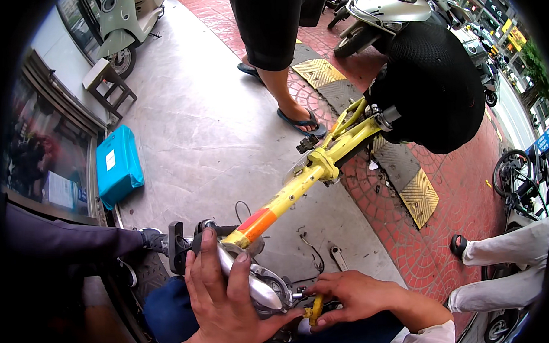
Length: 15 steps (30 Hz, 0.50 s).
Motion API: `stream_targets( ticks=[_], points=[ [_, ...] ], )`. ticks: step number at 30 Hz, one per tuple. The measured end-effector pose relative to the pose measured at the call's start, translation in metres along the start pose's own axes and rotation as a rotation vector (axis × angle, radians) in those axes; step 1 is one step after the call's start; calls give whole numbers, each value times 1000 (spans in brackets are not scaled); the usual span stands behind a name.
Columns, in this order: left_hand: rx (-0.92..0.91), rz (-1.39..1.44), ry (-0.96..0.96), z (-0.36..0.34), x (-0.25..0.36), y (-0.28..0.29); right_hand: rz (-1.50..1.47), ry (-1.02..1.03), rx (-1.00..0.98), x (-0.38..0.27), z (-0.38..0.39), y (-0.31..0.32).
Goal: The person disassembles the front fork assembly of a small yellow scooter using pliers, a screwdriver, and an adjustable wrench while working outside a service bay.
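Observation:
A yellow folding bike frame (293,192) with an orange band runs from the lower middle up to a big black saddle (432,87). At its near end is a smooth silver metal part (258,287). My left hand (224,300) lies along that part, its fingers stretched upward and its thumb pointing right. Close by, my right hand (354,296) pinches a curved yellow piece (316,309) between thumb and fingers; its exact kind is unclear. A small shiny metal end (297,296) sticks out beside my right fingertips. My hands partly hide the bike's near end.
A silver crank arm (338,259) and a thin black cable (314,252) lie on the grey floor. A turquoise package (117,167) and a wooden stool (109,86) stand left. People's legs (290,98) are near the bike. Scooters (396,10) and yellow-black ramps (419,193) line the right.

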<state>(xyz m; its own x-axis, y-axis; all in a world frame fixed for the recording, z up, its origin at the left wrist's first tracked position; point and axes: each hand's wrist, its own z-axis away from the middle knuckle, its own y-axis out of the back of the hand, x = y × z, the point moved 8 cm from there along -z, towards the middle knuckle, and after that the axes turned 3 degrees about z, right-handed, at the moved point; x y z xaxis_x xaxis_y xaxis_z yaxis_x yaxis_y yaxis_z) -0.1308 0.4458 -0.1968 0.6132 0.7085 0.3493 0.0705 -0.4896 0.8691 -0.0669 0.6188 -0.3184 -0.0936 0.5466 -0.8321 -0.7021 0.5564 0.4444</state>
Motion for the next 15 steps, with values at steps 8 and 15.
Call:
stream_targets(
  ticks=[8,15],
  points=[
    [7,38,-5,2,-3,2,39,-65,125,3,8,0],
    [-119,-28,-13,2,-1,-3,92,-42,262,-6,17,3]
  ],
)
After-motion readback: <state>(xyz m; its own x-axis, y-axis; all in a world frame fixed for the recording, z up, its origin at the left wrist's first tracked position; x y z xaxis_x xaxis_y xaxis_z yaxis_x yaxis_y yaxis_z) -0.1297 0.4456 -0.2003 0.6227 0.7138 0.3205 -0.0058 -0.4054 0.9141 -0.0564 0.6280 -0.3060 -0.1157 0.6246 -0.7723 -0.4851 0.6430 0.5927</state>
